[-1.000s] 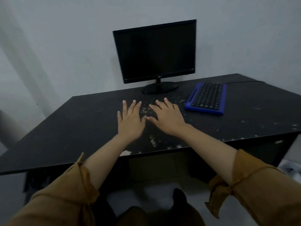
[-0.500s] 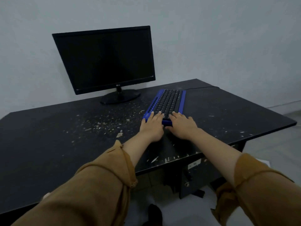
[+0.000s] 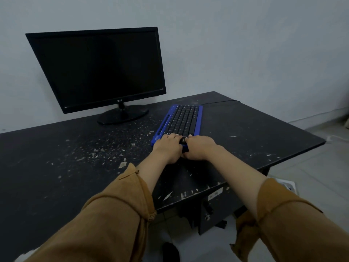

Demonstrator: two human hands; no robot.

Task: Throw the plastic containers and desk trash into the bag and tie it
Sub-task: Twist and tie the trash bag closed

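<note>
Small pale scraps and flakes of desk trash (image 3: pixel 122 164) lie scattered over the black desk (image 3: pixel 47 167), mostly left of the keyboard. My left hand (image 3: pixel 167 150) and my right hand (image 3: pixel 200 148) sit side by side on the near end of a blue keyboard (image 3: pixel 181 121) with black keys, fingers curled over its edge, gripping it. No bag and no plastic containers are in view.
A dark LG monitor (image 3: pixel 102 70) stands at the back left on a round base. The keyboard's cable (image 3: pixel 221 102) runs to the desk's far edge. A drawer unit (image 3: pixel 217 210) sits under the desk. A white object (image 3: pixel 288 185) lies on the floor at the right.
Both hands left the dusty middle of the desk, went right to the keyboard's near end, and have closed on it. My view turned right and drew nearer.
</note>
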